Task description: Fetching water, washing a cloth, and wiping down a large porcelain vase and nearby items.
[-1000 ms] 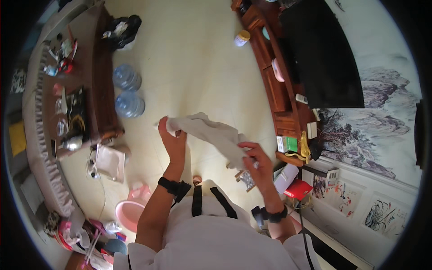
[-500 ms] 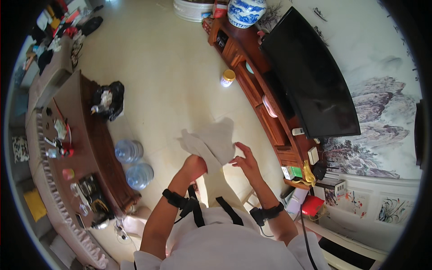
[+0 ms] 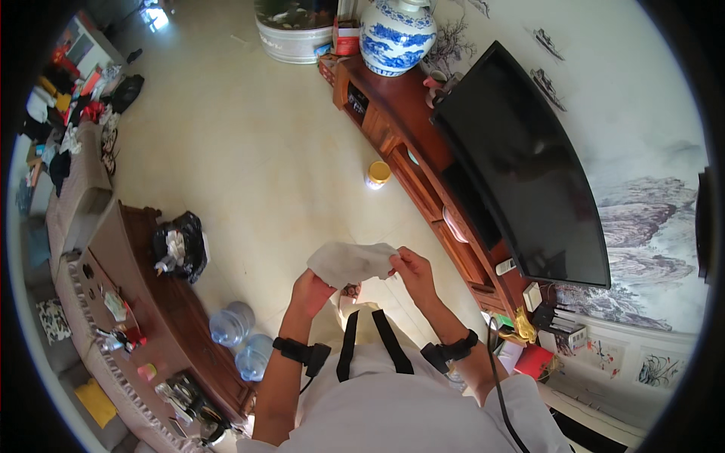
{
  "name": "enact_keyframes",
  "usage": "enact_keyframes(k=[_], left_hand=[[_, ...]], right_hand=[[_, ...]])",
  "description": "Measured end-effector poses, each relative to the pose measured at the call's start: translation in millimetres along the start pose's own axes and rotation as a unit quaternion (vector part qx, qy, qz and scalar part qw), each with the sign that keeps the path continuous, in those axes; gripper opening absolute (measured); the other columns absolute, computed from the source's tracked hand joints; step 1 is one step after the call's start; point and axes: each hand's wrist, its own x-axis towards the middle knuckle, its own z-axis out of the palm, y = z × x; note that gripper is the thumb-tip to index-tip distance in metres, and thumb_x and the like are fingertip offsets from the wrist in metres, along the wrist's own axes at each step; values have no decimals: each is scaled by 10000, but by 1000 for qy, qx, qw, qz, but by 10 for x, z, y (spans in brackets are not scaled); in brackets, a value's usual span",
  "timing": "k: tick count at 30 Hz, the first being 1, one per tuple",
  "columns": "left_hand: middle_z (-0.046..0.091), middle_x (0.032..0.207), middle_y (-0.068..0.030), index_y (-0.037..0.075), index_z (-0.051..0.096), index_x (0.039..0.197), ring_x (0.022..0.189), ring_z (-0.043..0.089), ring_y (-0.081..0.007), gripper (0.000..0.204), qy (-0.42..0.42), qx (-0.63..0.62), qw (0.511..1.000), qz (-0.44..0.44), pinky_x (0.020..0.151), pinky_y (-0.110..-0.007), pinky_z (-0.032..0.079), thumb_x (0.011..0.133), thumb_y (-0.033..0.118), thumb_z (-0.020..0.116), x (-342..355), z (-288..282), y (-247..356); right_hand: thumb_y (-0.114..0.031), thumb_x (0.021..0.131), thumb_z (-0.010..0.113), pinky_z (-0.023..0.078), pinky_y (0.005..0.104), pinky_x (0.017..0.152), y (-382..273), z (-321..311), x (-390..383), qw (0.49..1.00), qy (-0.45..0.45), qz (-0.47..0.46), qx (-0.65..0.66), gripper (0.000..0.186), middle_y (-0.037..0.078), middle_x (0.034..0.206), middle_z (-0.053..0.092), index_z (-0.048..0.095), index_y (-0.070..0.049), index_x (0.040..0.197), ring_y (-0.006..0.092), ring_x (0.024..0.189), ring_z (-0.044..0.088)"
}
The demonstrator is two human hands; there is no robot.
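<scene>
In front of the chest, above the pale floor (image 3: 249, 151): one white cloth (image 3: 351, 262), crumpled, limp, stretched between both hands. Left hand (image 3: 311, 293) clamped on its near-left edge; right hand (image 3: 411, 269) pinching its right end. Black bag (image 3: 180, 245) on the dark wooden table (image 3: 151, 302), stuffed with white scraps. Two clear blue water bottles (image 3: 242, 340) on the floor beside the table. One yellow-lidded jar (image 3: 377, 174) by the TV cabinet (image 3: 423, 189).
</scene>
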Motion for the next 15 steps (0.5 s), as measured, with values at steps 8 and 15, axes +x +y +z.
enact_keyframes(k=[8, 15], left_hand=[[592, 952, -75, 56, 494, 1077, 913, 547, -187, 259, 46, 107, 993, -9, 799, -319, 441, 843, 166, 514, 1095, 368, 1280], [578, 818, -9, 45, 517, 1057, 712, 513, -65, 305, -40, 454, 881, 129, 672, -196, 403, 767, -11, 590, 2313, 988, 2573]], right_hand=[[-82, 875, 513, 463, 228, 681, -242, -379, 1307, 987, 152, -55, 1, 154, 51, 912, 524, 568, 53, 922, 108, 789, 531], [-43, 825, 583, 446, 204, 633, -639, -317, 2482, 959, 276, -48, -37, 63, 27, 732, 571, 573, 13, 854, 79, 680, 541]])
